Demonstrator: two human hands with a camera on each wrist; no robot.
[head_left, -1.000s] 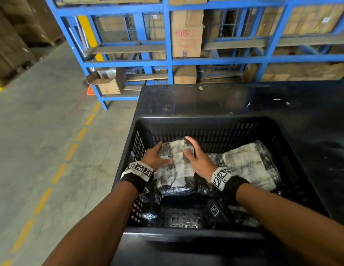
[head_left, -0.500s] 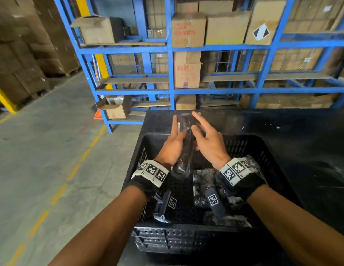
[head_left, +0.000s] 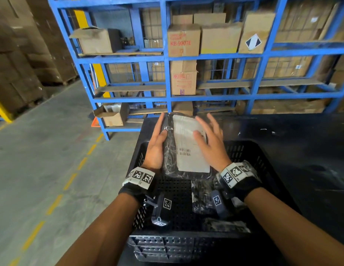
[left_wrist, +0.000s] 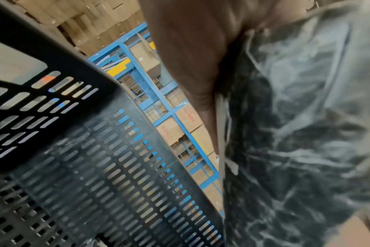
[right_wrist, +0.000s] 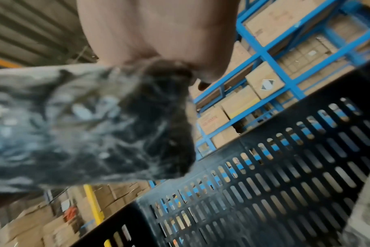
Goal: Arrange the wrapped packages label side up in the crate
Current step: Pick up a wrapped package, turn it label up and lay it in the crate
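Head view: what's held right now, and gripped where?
One wrapped package, label facing up, held above the crate between both hands: left hand flat along its left edge, right hand with fingers spread on the label's right side.

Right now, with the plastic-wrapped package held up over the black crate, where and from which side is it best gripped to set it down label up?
Probably by its two long edges, one hand from each side, as now: the left hand along the left edge, the right hand on the right. The flat plastic-wrapped package already shows its white label upward, so side holds keep it level going into the black perforated crate.
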